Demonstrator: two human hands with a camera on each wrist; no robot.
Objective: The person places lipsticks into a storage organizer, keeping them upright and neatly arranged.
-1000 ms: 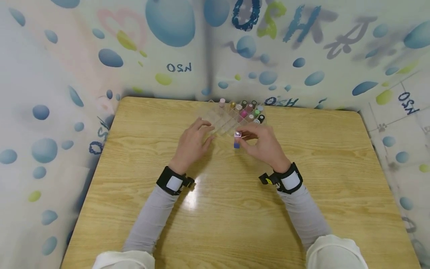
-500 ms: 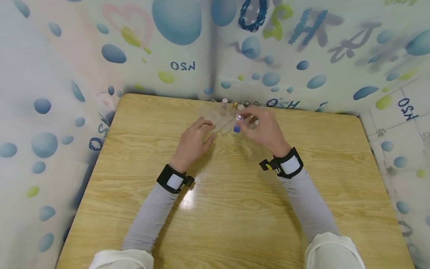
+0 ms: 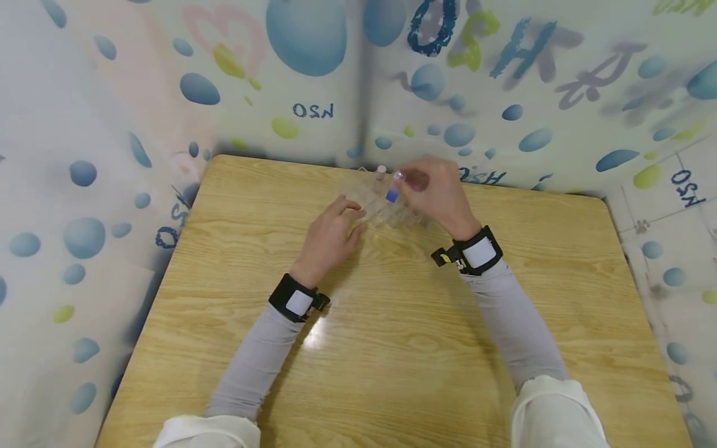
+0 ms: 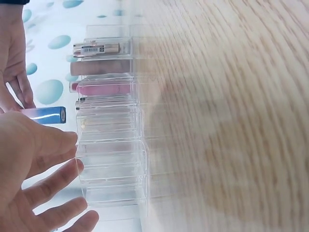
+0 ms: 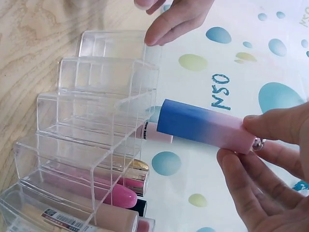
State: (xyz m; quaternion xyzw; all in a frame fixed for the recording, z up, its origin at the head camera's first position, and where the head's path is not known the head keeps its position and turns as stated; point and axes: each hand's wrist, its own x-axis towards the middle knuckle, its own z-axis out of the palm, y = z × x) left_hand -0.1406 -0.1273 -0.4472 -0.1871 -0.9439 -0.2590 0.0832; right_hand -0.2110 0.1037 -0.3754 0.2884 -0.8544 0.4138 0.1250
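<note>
My right hand pinches a square lipstick tube between thumb and fingers. The tube fades from blue to pink, with a small silvery knob at the held end. It hovers over a clear, stepped lipstick organizer at the back of the table, blue end downward. At the organizer's left side, my left hand has its fingers loosely spread, fingertips right at the rim. Several tubes stand in the organizer, among them a bright pink one and a pale pink-capped one. My right hand hides many of them in the head view.
The wooden table stretches in front of the organizer. A patterned wall with blue and green spots rises right behind it. In the right wrist view, several compartments at the organizer's left end hold no tube.
My right hand has carried the lipstick tube from in front of the organizer up and back over its rear part. The left hand has stayed beside the organizer.
</note>
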